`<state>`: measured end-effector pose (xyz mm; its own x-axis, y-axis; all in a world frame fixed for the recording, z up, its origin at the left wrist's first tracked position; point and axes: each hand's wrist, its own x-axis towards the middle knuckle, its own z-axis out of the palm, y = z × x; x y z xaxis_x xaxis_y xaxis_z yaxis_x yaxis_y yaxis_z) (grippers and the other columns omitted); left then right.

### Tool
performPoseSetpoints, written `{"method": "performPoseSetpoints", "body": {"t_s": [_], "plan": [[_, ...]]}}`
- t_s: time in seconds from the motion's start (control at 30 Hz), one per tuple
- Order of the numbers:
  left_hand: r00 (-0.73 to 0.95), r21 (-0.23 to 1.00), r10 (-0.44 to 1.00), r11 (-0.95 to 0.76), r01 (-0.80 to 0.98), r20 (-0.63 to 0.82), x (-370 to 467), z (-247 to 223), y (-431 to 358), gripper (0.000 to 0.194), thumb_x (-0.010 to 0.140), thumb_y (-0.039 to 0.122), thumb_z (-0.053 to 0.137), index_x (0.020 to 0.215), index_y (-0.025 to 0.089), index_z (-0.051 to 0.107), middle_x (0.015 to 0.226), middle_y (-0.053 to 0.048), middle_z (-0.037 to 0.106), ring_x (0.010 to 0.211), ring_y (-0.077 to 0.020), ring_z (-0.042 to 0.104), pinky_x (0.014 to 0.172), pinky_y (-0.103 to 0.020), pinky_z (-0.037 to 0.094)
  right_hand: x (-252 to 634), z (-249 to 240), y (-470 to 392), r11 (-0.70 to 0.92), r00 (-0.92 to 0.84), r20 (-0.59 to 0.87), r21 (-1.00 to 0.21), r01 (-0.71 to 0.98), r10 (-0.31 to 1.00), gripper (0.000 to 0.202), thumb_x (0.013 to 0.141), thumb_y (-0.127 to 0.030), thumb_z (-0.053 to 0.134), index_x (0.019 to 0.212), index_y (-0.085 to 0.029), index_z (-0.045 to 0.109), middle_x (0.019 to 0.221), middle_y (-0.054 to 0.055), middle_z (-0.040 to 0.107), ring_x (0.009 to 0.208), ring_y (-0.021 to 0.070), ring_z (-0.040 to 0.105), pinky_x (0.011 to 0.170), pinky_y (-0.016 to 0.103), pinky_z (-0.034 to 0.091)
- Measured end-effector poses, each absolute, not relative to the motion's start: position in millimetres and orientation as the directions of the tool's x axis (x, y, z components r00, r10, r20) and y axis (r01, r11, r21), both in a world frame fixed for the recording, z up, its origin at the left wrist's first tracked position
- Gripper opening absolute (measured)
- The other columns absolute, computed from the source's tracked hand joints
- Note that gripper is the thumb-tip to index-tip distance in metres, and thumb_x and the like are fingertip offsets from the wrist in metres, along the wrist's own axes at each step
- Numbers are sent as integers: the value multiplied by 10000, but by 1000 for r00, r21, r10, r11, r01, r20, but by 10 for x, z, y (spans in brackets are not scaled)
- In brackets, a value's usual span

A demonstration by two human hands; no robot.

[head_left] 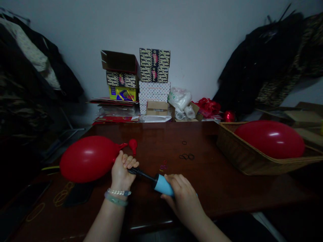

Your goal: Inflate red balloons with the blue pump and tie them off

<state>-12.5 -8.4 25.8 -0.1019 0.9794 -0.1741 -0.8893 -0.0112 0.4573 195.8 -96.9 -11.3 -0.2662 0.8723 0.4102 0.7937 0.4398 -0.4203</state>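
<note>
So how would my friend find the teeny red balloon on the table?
Start with the brown table and find the big red balloon toward its left side. Just past that balloon's right end, beyond the person's left hand, lies the small red balloon. It looks uninflated, unlike that one and the other balloon in the basket.

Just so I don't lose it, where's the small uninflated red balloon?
In the head view, the small red balloon lies on the brown table, left of centre, just beyond the left hand and right of an inflated red balloon.
</note>
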Motion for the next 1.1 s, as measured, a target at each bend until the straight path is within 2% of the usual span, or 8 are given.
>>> {"method": "performPoseSetpoints", "body": {"t_s": [0.37,0.53,0.73,0.9,1.1], "plan": [[-127,441,976,-36,-897,-178,-99,212,-91,431,915,269,469,540,189,271,377,79,257,320,-58,278,397,-209,264,2025,-158,-958,458,-267,466,-364,811,843,496,741,-183,715,1202,-172,533,1105,105,631,1003,262,574,896,447,472],[-69,426,976,25,-905,-206,147,159,-132,434,906,291,497,545,187,280,396,82,247,331,-53,270,401,-205,263,1965,-126,-979,428,-234,461,-379,820,856,434,739,-182,715,1142,-165,555,1053,106,632,967,269,577,862,447,475],[-67,476,978,35,-879,-196,324,95,-167,438,894,364,524,555,183,312,417,83,252,343,-52,264,409,-210,281,1921,-115,-982,423,-216,461,-412,807,861,443,731,-157,720,1138,-165,546,1037,101,636,940,264,574,837,436,475],[-117,512,976,-6,-859,-185,294,115,-154,450,887,390,529,554,185,307,418,83,249,342,-53,259,402,-211,277,1920,-138,-965,442,-227,476,-410,797,850,475,722,-173,736,1154,-184,539,1064,88,635,960,252,576,845,418,471],[-194,521,968,-83,-849,-161,18,274,-105,432,923,325,467,549,181,304,408,79,259,330,-49,270,394,-199,276,1959,-117,-953,461,-249,476,-403,791,844,471,733,-179,732,1163,-182,539,1088,95,632,992,261,573,864,428,469]]}}
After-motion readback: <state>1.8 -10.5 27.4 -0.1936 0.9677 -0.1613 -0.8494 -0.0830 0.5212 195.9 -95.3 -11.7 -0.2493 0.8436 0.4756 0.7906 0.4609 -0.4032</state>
